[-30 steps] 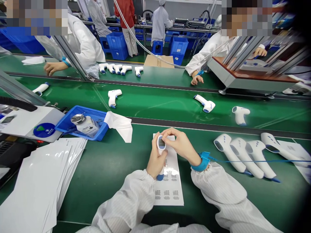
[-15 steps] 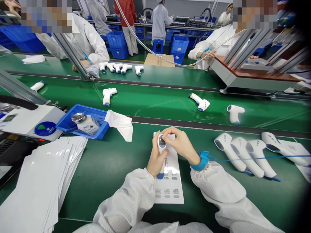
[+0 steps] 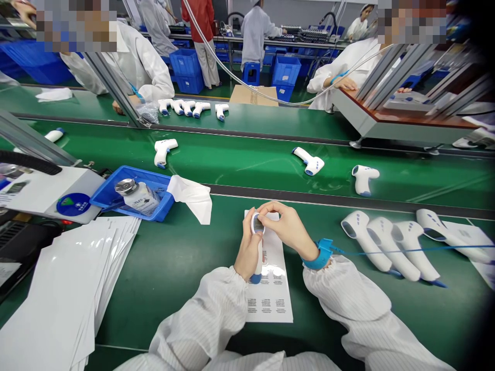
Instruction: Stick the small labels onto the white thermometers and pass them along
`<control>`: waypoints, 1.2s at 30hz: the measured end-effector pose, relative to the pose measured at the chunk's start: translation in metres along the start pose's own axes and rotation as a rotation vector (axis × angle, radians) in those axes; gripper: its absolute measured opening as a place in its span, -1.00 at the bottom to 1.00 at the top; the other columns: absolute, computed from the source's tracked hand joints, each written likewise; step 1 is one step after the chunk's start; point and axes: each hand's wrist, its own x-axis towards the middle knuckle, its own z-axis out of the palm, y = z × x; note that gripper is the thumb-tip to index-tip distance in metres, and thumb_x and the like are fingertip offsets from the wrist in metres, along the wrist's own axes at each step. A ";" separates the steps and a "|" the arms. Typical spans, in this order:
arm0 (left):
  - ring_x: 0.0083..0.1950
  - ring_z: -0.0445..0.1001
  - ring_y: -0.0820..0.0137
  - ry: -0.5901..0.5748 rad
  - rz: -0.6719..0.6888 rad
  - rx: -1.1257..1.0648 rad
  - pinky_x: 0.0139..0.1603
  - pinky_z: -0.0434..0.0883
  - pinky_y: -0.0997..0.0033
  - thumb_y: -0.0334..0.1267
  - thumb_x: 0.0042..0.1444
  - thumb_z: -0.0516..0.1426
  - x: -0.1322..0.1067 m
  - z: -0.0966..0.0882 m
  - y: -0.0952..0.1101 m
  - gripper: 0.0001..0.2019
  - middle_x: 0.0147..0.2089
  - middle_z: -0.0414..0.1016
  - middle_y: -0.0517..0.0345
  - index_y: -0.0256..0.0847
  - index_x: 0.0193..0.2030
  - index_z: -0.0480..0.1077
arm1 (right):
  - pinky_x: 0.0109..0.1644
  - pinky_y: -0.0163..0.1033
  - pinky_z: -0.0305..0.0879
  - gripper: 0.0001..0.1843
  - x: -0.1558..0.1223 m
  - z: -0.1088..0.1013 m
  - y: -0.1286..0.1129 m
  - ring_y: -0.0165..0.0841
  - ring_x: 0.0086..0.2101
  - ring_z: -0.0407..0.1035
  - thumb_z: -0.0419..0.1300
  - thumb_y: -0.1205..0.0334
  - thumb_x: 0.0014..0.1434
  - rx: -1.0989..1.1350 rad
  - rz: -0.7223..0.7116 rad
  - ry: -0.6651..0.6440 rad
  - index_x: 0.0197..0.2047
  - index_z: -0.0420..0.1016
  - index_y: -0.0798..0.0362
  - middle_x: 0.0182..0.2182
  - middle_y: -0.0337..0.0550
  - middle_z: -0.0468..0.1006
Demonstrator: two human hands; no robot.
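My left hand (image 3: 247, 252) is wrapped round the grip of a white and blue thermometer gun (image 3: 257, 242), held upright over a printed label sheet (image 3: 270, 288). My right hand (image 3: 286, 229) pinches at the gun's display end, fingertips pressed on its top; whether anything small is between them I cannot make out. A blue wrist strap (image 3: 320, 255) with a blue cord sits on my right wrist. Several more thermometer guns (image 3: 386, 242) lie side by side to my right.
A blue tray (image 3: 112, 193) with a capped bottle (image 3: 137, 198) and a white cloth (image 3: 191, 198) stands at left, above a fan of white sheets (image 3: 65, 288). Loose thermometer guns (image 3: 309, 162) ride the green belt (image 3: 251, 159). Other people in white coats work across it.
The loose guns on the belt have drifted left. My hands stay in place on the held gun. The person at far right lifted a hand from the belt onto the fixture.
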 end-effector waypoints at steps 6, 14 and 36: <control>-0.03 0.48 0.26 -0.011 -0.021 0.014 -0.18 0.50 0.34 -0.18 0.24 -0.04 -0.002 0.000 0.000 -0.43 0.14 0.38 0.01 0.00 0.39 -0.01 | -0.02 -0.14 0.33 -0.94 0.003 0.001 0.001 -0.28 -0.20 0.47 0.18 0.33 0.00 -0.014 0.013 0.007 -0.45 0.48 0.01 -0.28 -0.18 0.60; 0.02 0.46 0.23 -0.022 -0.024 0.020 -0.20 0.51 0.35 -0.18 0.24 -0.04 -0.001 0.001 0.002 -0.42 0.20 0.33 -0.01 -0.02 0.40 -0.02 | -0.04 -0.14 0.33 -0.94 0.003 0.002 0.002 -0.27 -0.23 0.47 0.18 0.34 -0.04 -0.029 0.024 0.026 -0.46 0.47 0.01 -0.29 -0.18 0.60; -0.36 0.44 0.42 -0.130 -0.117 -0.287 -0.45 0.46 0.41 -0.25 0.09 0.06 -0.001 -0.006 0.007 -0.36 0.10 0.35 0.03 0.02 0.33 0.01 | 0.06 -0.07 0.31 -0.63 -0.002 0.005 0.014 -0.27 -0.05 0.38 0.28 0.18 0.05 0.130 0.128 -0.221 -0.08 0.32 0.00 -0.02 -0.11 0.46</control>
